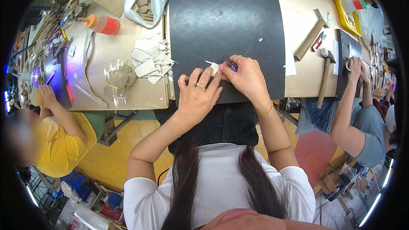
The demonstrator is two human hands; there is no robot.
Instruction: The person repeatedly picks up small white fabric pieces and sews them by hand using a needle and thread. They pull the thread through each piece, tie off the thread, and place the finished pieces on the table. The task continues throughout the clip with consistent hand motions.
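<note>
On the black mat point(226, 21), a small off-white flat piece point(214, 68) lies under the fingertips of my left hand point(199, 91). A thin white strip shows at the piece's upper left. These fingers are spread and hold the piece down against the mat. Beside it, my right hand point(247, 76) is closed on a slim dark tool point(232, 64) with a blue-purple part. The tool's pointed end rises toward the far left; its exact kind and lower end are hidden by the fingers. Both hands work near the mat's front edge, close together.
Left of the mat lie off-white flat pieces point(150, 59), a banded beige bundle point(119, 81), a bag of pieces point(147, 5) and an orange-capped bottle point(102, 24). On the right are hammers point(310, 39) and red cutters point(318, 41). Co-workers sit at both sides.
</note>
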